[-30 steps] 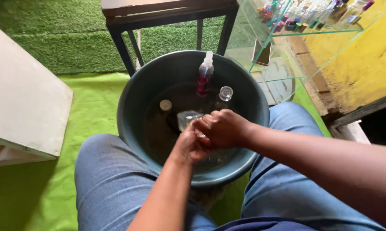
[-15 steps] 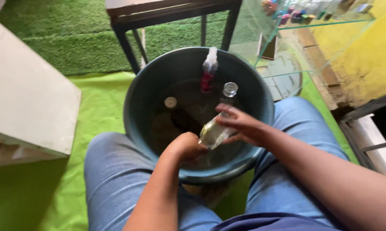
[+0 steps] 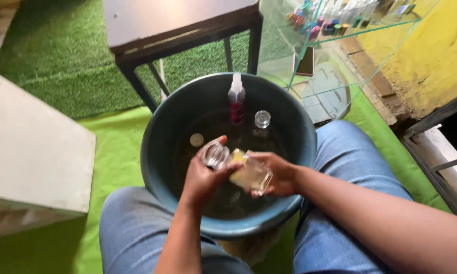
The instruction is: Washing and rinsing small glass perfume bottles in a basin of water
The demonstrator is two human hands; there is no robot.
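A bright green smooth sheet (image 3: 112,147) covers the floor, and beyond it lies shaggy artificial grass (image 3: 61,61). At the left stands a large pale flat-topped block (image 3: 30,152) with a matt, slightly soiled face. At the top is a dark metal-framed surface with a pale top (image 3: 177,20). To the right stands a clear glass shelf unit (image 3: 340,66) holding small coloured bottles too blurred to tell apart, with a yellow rough wall (image 3: 426,56) behind it.

Between the person's knees, in blue denim, sits a round grey-blue plastic tub (image 3: 157,152) with smooth walls and dark water at the bottom. In the water stand a slim spray bottle with red liquid and a white nozzle (image 3: 236,104) and a small clear glass bottle with a round faceted stopper (image 3: 262,122). A small round pale cap (image 3: 196,139) floats near the left wall.

Over the middle of the tub, the right hand (image 3: 276,175) is wrapped around a squarish clear glass bottle with pale yellow liquid (image 3: 249,175), held tilted above the water. The left hand (image 3: 203,177) is closed around a round clear glass cap (image 3: 215,155), which sits at the bottle's upper end. Whether the cap is still joined to the neck cannot be told. The two hands touch each other and hide part of the water beneath them.
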